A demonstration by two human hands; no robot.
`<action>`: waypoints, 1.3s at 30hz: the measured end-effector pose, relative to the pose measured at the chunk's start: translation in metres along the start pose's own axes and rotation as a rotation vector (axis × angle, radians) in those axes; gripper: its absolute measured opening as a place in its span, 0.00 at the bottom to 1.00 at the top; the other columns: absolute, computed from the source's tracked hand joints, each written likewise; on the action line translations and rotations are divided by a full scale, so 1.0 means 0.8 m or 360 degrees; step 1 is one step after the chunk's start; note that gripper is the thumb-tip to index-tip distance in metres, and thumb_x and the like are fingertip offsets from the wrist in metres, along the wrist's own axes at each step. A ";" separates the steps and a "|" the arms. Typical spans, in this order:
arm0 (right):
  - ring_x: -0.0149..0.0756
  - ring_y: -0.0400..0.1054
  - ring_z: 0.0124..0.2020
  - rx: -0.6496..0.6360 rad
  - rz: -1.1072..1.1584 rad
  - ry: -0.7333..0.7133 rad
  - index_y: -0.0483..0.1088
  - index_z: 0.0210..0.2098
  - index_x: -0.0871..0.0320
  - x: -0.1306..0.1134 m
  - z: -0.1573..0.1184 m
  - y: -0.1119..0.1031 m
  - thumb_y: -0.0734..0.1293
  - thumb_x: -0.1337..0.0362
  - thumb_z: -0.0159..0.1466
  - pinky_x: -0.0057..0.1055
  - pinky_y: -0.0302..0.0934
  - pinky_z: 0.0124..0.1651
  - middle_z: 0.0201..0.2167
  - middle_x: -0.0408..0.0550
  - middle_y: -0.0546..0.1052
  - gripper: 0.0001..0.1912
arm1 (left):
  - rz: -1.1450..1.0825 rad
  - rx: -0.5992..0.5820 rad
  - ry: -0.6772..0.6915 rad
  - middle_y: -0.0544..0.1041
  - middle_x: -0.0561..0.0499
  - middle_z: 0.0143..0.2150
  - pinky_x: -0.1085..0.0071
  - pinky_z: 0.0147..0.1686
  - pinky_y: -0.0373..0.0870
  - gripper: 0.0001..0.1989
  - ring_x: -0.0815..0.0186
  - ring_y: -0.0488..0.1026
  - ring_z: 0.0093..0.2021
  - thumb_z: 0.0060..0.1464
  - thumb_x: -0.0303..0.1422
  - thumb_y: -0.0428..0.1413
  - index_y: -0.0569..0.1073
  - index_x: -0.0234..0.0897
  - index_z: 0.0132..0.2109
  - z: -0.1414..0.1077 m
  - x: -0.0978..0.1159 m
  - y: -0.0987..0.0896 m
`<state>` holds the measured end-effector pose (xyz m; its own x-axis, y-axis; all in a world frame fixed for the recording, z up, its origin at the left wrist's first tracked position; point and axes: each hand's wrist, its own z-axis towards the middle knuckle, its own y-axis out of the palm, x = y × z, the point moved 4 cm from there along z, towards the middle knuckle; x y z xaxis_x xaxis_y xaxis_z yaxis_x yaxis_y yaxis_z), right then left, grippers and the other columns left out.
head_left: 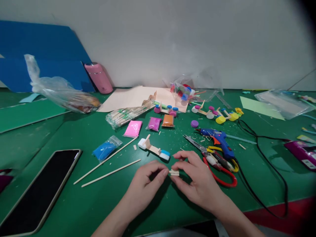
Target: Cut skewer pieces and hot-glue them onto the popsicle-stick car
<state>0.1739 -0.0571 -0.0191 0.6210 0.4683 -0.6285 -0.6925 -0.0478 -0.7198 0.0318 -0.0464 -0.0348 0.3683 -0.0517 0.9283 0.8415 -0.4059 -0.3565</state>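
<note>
Between the fingertips of both hands are short pale wooden stick pieces (174, 173), lying side by side. My left hand (148, 181) pinches their left end with thumb and forefinger. Around the right end curl the thumb and fingers of my right hand (197, 177). Just beyond them on the green table rests a small toy car (154, 150) with a wooden stick body, white and blue wheels and an upright piece. Two long thin wooden sticks (111, 172) lie left of my left hand. Red-handled scissors (222, 177) and pliers (214, 158) are beside my right hand.
A blue glue gun (219, 140) with its black cable (259, 197) lies at right. A phone (41, 191) sits at left. Clay packets (133, 128), bagged sticks (130, 113) and other small cars (203, 111) are behind. A pink bottle (99, 78) leans by the wall.
</note>
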 end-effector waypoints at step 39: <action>0.36 0.63 0.32 -0.0074 -0.0321 0.0389 0.69 0.33 0.56 0.012 0.008 0.013 0.61 0.64 0.57 0.29 0.56 0.33 0.28 0.46 0.68 0.06 | 0.0151 0.0370 -0.0087 0.70 0.53 0.25 0.73 0.29 0.61 0.08 0.68 0.66 0.27 0.51 0.31 0.49 0.70 0.35 0.28 0.009 -0.012 -0.016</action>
<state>0.1706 -0.0475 -0.0309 0.8176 0.2469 -0.5201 -0.5327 -0.0182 -0.8461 0.0203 -0.0343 -0.0398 0.4654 -0.0276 0.8847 0.8681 -0.1807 -0.4623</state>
